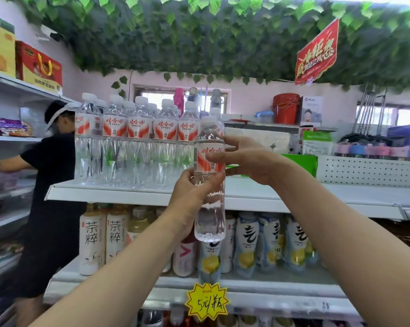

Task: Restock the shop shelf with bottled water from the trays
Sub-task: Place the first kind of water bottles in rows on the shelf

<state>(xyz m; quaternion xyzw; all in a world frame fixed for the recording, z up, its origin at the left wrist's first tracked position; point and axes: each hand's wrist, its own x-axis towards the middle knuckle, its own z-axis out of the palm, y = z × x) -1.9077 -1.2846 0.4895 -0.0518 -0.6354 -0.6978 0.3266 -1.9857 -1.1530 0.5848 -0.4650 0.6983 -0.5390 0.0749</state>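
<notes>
Item: water bottle (209,220), clear, white cap, red-and-white label. It is held upright in the air in front of the top shelf (281,192), just right of the stocked row and not set down on the shelf.

Left hand (189,197): wrapped round the bottle's middle below the label, thumb laid across the front.

Right hand (248,159): closed on the label band, thumb pressed to the front, fingers curled towards the back.

Top shelf, left part: a row of matching water bottles (137,138) is stood upright, several deep. The right part is seen bare.

Shelf below: pale tea bottles (93,239) are lined up at the left, blue-and-yellow lemon drink bottles (246,244) at the right. A yellow star price tag (206,302) is fixed to its front edge.

Surroundings: a person in black (55,173) is seen reaching into the left-hand shelving. Artificial green leaves (199,36) are hung across the ceiling, with a red hanging sign (316,53). Stacked red buckets (286,107) are kept behind.
</notes>
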